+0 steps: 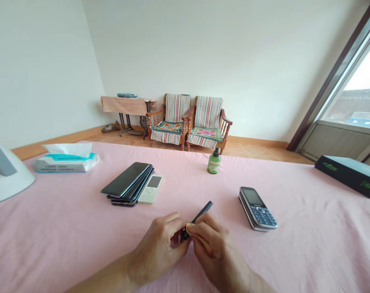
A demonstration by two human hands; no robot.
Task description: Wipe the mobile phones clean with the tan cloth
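My left hand [160, 248] and my right hand [214, 248] meet at the near middle of the pink tablecloth [65, 228]. Both are closed on a thin dark phone [199, 217] seen edge-on, its far end pointing up and to the right. Something small and tan is pinched against the phone under my right thumb; I cannot make out what it is. A stack of dark smartphones [128, 184] lies to the left with a white keypad phone [150, 189] beside it. Two stacked keypad phones [257, 208] lie to the right.
A green spray bottle [214, 161] stands at the far middle. A tissue pack [65, 159] lies far left, next to a white rounded object [4, 175]. A dark box [350, 174] sits far right. Two striped chairs [189, 122] stand by the back wall.
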